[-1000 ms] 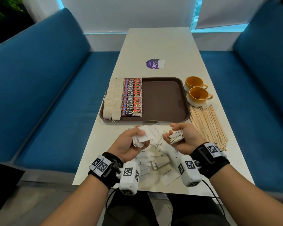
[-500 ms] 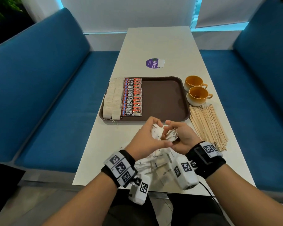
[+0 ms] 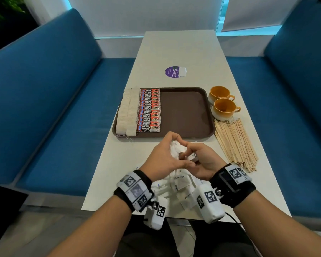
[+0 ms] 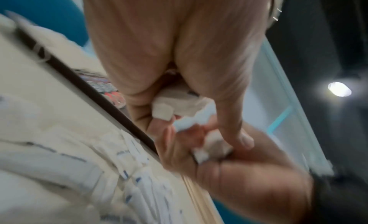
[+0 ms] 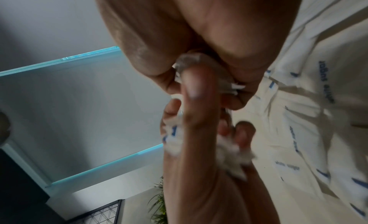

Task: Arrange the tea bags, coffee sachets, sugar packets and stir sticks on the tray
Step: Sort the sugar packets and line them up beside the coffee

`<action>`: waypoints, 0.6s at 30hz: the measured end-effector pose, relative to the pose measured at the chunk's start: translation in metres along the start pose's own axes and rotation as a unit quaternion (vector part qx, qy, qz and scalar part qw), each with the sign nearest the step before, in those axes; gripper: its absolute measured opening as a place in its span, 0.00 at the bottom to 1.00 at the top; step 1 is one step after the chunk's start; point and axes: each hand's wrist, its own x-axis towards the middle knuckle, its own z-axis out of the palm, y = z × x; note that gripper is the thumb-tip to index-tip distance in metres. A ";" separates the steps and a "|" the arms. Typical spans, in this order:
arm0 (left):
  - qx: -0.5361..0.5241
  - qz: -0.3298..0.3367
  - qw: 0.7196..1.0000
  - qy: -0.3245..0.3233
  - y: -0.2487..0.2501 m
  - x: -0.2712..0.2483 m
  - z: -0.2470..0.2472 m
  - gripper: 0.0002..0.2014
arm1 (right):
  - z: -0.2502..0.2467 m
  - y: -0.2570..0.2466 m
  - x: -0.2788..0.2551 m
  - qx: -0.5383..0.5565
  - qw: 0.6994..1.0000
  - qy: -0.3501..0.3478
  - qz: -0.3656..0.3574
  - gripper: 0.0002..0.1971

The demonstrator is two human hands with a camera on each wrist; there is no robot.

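My left hand [image 3: 167, 156] and right hand [image 3: 200, 160] are pressed together just in front of the brown tray [image 3: 185, 112], both gripping a bunch of white sugar packets [image 3: 177, 150]. The left wrist view shows the packets [image 4: 179, 104] bunched between the fingers, as does the right wrist view, where the packets [image 5: 229, 148] are blurred. More loose sugar packets [image 3: 180, 182] lie on the table under my wrists. On the tray's left side sit two columns of tea bags [image 3: 127, 113] and a column of red coffee sachets [image 3: 149, 110]. Wooden stir sticks [image 3: 233, 141] lie right of the tray.
Two orange cups [image 3: 223, 103] stand right of the tray, behind the sticks. A purple round sticker [image 3: 174, 71] is on the white table [image 3: 180, 49] farther back. Blue benches flank the table on both sides. The tray's right half is bare.
My hands, apart a second ago with a bunch of packets in each, have come together and lifted slightly toward the tray, merging the packets into one bunch.
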 end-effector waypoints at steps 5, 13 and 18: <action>-0.007 -0.088 0.995 0.054 -0.019 -0.006 -0.053 0.11 | -0.010 -0.011 0.003 -0.037 0.998 0.025 -0.041 0.24; 0.197 -0.169 0.962 0.087 -0.050 -0.023 -0.091 0.07 | 0.009 -0.005 0.008 -0.444 0.881 0.001 -0.162 0.03; 0.338 -0.176 0.924 0.011 -0.058 -0.026 -0.075 0.27 | 0.029 0.014 0.021 -0.681 0.709 -0.035 -0.179 0.10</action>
